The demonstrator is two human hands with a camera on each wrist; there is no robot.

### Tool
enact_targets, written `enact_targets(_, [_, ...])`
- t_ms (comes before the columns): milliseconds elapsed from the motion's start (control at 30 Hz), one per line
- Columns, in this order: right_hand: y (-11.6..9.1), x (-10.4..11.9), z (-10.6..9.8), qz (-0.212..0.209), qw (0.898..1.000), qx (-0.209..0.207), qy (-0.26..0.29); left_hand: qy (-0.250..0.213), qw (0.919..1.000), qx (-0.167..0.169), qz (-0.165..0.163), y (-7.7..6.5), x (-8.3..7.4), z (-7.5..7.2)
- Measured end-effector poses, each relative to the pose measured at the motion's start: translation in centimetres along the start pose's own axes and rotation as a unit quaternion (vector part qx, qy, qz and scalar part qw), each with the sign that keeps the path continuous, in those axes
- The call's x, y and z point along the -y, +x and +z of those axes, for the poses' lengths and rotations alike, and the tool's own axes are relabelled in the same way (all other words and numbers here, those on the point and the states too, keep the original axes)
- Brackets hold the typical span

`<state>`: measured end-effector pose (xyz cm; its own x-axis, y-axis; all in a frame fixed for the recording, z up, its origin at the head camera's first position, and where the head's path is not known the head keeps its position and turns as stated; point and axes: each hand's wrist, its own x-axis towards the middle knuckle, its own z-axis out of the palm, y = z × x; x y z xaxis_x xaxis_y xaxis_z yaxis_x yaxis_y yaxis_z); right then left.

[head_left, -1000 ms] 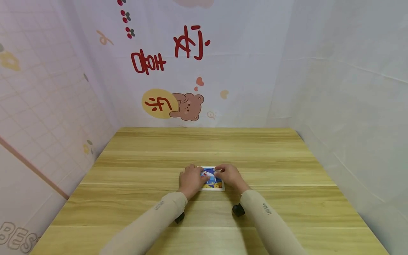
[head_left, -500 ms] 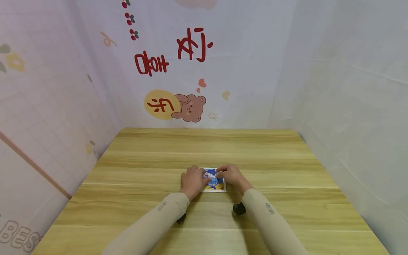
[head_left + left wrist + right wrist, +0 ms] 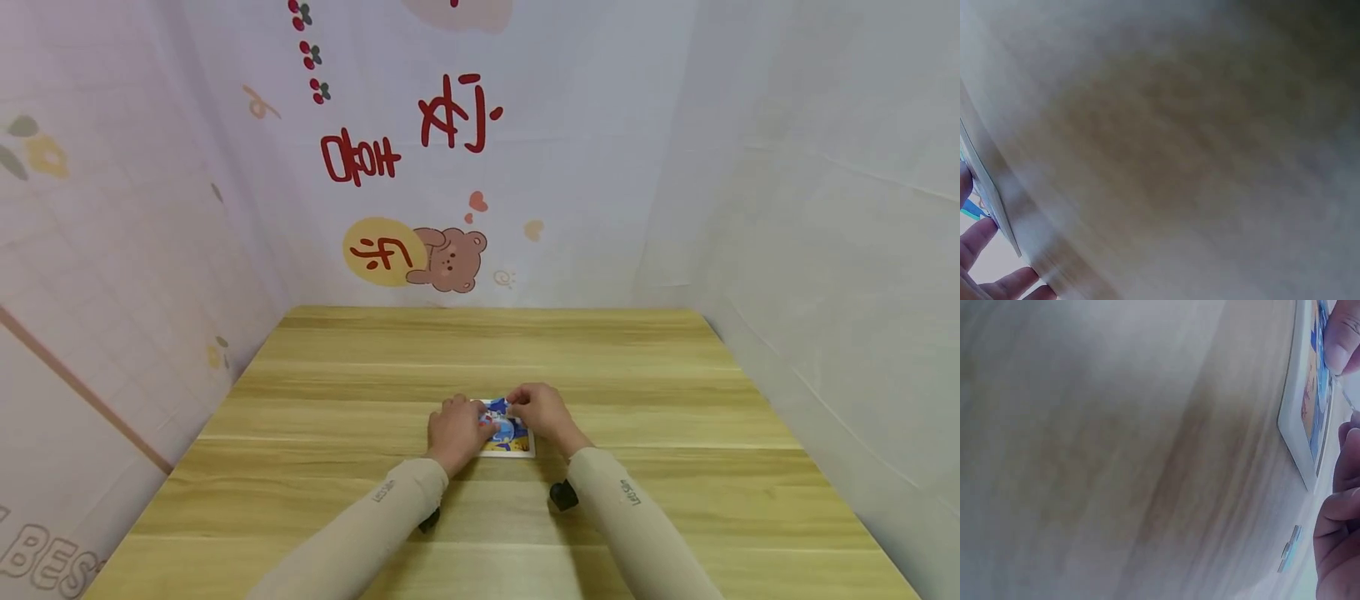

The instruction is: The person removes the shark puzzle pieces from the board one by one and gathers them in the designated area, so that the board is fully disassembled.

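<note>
A small jigsaw puzzle board (image 3: pixel 510 453) with a white frame and a blue and yellow sea picture lies flat on the table. My left hand (image 3: pixel 457 433) rests over its left side. The left thumb (image 3: pixel 1340 353) presses on the picture, while an index fingertip (image 3: pixel 982 234) touches the board and the other fingers reach the table beyond it. At the board's upper right, my right hand (image 3: pixel 542 411) pinches a thin puzzle piece (image 3: pixel 1345 394) between thumb and finger, tilted up over the picture. My right hand's fingers cover most of that piece in the head view.
The wood-grain table (image 3: pixel 637 367) extends around both hands. A small thin bluish piece (image 3: pixel 1290 549) shows near my right hand in the right wrist view. White printed cloth walls (image 3: pixel 585 167) stand at the back and sides. Black wrist cameras (image 3: pixel 563 495) hang under both sleeves.
The head view has shifted slightly, so the board and hands sit a little lower and further right. My right fingers have moved slightly over the board's upper right; the left hand keeps its place.
</note>
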<state>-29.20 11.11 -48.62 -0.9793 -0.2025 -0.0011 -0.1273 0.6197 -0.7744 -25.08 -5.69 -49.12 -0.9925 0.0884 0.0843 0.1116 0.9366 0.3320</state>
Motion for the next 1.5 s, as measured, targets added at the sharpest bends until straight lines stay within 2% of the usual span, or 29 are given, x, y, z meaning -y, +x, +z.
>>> enact_targets(67, [0.0, -0.3, -0.1, 0.006, 1.000, 0.002, 0.008, 0.000, 1.0000, 0.000, 0.002, 0.0, -0.1, 0.1])
enact_targets(300, [0.1, -1.2, -1.6, 0.044, 0.995, 0.001, 0.095, -0.004, 1.0000, -0.006, 0.003, 0.1, -0.1, 0.5])
enact_targets(533, [0.5, -3.7, -5.7, 0.062, 0.989, -0.020, 0.132, -0.007, 0.9999, -0.012, -0.003, 0.2, 0.5, 0.3])
enact_targets(700, [-0.5, -6.8, -8.7, 0.079, 0.992, -0.027, 0.099, -0.005, 0.9999, -0.006, -0.014, 0.1, 0.8, 0.2])
enact_targets(867, [-1.5, -8.7, -9.9, 0.085, 0.994, -0.026, 0.063, -0.003, 0.9999, -0.002, -0.011, 0.1, 0.7, 0.2])
enact_targets(1033, [-1.8, -9.3, -9.6, 0.088, 0.995, -0.006, 0.037, -0.005, 0.9999, -0.001, -0.012, -0.1, 0.6, 0.0])
enact_targets(1233, [-1.7, -9.4, -9.7, 0.091, 0.996, -0.018, 0.003, -0.008, 0.9999, -0.001, -0.012, -0.2, 0.3, -0.1])
enact_targets(1500, [-2.1, -9.3, -10.1, 0.090, 0.996, -0.024, -0.015, -0.014, 0.9998, 0.005, -0.009, -0.2, -0.2, -0.2])
